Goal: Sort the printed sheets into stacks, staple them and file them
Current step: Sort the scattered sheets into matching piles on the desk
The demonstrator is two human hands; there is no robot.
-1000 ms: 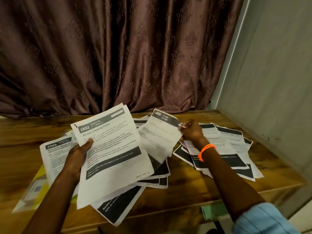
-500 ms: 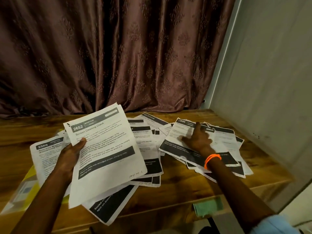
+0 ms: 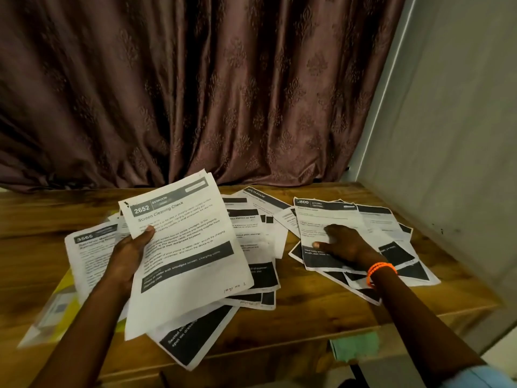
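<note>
Two hands: left hand grip clamps sheet 2652, right hand flat, small print blurred.

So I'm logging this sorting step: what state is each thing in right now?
Left hand: grips sheet 2652.
Sheet 2652: lifted, tilted, face up.
Right hand: flat, pressing sheet 0800.
Sheet 0800: flat atop the right pile.
Middle sheets: loose, overlapping.
Yellow folder: lying flat, partly covered.
</note>
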